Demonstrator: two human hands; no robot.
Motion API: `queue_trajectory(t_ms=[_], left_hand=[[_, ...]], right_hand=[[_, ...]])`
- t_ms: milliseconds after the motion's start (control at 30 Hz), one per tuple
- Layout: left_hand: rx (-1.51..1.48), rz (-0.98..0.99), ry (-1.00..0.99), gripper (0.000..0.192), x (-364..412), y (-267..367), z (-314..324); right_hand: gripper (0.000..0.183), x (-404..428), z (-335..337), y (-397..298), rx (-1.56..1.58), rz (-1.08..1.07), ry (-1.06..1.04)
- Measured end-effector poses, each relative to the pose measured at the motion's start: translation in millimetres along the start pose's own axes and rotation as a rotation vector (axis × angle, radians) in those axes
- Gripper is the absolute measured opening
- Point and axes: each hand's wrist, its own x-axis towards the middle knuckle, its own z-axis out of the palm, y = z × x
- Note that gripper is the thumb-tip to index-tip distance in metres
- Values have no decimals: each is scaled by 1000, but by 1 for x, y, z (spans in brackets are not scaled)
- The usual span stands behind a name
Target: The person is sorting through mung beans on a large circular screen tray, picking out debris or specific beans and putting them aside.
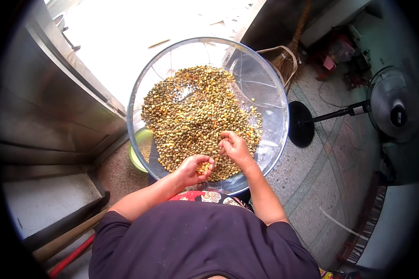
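Observation:
A large round mesh sieve (281, 75) with a metal rim rests in front of me, holding a spread heap of brown and yellow coffee-like beans (195, 122). Near the sieve's front side, my left hand (194, 170) is cupped upward around a small handful of yellow-orange beans (203, 168). My right hand (235, 148) is just to its right, over the heap, with fingers curled toward the beans. Whether anything sits between those fingertips is too small to tell. Toward the back left of the heap, a thin patch lets the mesh show through.
A green basin (137, 160) sits partly under the sieve's left side. On the right stands a pedestal fan (394, 108) with a round black base (301, 123). A straw broom (286, 62) leans behind the sieve. Metal panels (56, 94) flank the left; wooden (70, 237) and red (73, 256) poles lie lower left.

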Motion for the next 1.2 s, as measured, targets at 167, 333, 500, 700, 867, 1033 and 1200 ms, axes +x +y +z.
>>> queue_trajectory(t_ms=[167, 333, 500, 700, 867, 1033, 1200], left_hand=[[26, 11, 51, 19, -2, 0, 4], [31, -16, 31, 20, 2, -1, -1], [25, -14, 27, 20, 3, -1, -4], [10, 1, 64, 18, 2, -1, -2], [21, 0, 51, 18, 2, -1, -3], [36, 13, 58, 18, -3, 1, 3], [34, 25, 40, 19, -1, 0, 0]], right_hand=[[15, -2, -8, -21, -364, -247, 194], [12, -9, -4, -35, -320, -199, 5], [17, -8, 13, -48, -544, -224, -54], [22, -2, 22, -37, -701, -272, -94], [19, 1, 22, -33, -752, -243, -119], [12, 3, 11, -24, 82, 49, -100], [19, -4, 5, -32, -363, -47, -156]])
